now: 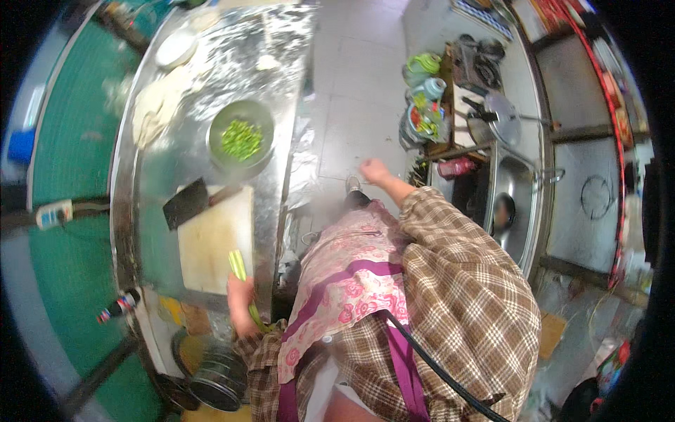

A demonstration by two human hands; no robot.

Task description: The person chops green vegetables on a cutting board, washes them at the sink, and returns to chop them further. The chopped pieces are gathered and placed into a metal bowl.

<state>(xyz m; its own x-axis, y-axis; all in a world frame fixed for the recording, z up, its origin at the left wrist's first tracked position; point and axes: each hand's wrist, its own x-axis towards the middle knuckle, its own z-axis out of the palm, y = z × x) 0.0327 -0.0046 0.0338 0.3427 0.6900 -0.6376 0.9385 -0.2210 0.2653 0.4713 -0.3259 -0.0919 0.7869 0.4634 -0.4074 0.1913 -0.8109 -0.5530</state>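
Observation:
My left hand (241,303) is closed around green vegetable stalks (238,265), whose cut ends lie over the near right corner of a white cutting board (211,248). Across the board's far edge rests a cleaver (186,203) with a dark blade and a brown handle. Beyond it stands a metal bowl (217,117) holding chopped greens (241,140). My right hand (375,171) hangs over the floor, away from the table, with its fingers curled; whether anything is in them is not plain.
A pale cloth (154,108) and a white bowl (176,48) lie at the table's far left, near a floury patch. Stacked metal pots (219,377) stand at the lower left. To the right are a steel sink (514,211), pans (501,118) and a bag of vegetables (426,120).

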